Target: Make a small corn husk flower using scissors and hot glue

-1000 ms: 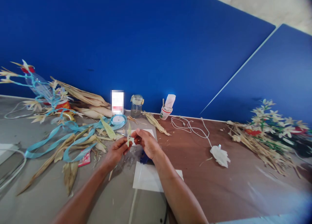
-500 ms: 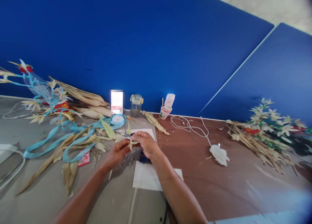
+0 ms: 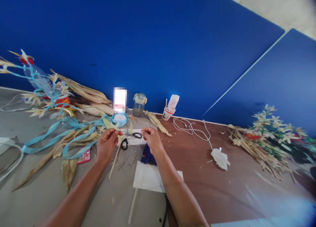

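My left hand is closed in a pinch above the grey table top, close to a heap of dried husk leaves. Level with it and a hand's width away, my right hand is pinched too. What either pinch holds is too small to make out. Black-handled scissors lie on a white sheet between and just behind the hands. A thin wooden stick lies under the left hand. A blue glue gun sits below my right wrist, next to a white paper.
A light blue ribbon and its spool lie at the left. At the blue back wall stand a glass jar and a paper cup. A white cable and husk flowers lie on the brown table.
My hands were together on a pale green husk leaf; now they have drawn apart, uncovering the scissors, and the leaf no longer shows between them. The camera shifted slightly.
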Motion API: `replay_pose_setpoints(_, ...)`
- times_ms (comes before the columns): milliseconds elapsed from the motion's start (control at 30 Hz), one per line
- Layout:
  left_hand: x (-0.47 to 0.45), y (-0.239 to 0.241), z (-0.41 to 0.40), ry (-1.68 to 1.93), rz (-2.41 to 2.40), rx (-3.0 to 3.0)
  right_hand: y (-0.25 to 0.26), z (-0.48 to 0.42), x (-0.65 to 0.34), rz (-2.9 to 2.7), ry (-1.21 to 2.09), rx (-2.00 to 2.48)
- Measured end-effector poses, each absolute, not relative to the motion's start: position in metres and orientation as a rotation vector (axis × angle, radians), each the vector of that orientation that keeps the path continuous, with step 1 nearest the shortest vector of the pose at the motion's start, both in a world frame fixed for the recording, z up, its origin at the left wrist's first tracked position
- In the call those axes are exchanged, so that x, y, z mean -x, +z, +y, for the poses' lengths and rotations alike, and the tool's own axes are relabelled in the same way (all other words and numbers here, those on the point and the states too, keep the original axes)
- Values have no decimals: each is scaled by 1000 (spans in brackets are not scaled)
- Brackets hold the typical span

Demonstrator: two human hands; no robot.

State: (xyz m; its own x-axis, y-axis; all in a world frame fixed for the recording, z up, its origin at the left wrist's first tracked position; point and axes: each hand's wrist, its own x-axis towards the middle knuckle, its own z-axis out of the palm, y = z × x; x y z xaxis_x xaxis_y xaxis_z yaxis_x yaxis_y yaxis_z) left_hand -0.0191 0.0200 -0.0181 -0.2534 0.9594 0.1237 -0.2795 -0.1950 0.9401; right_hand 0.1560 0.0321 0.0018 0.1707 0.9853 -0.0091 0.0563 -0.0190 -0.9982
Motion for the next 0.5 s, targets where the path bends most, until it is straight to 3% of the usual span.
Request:
replay_pose_setpoints(333,20,-15,21,1627,1131,-928,13,43,-161,-1760,575,1610)
replay_pose_setpoints(500,19,-16,21,1627,1142,-913,13,74,-147,-1930,498,1799)
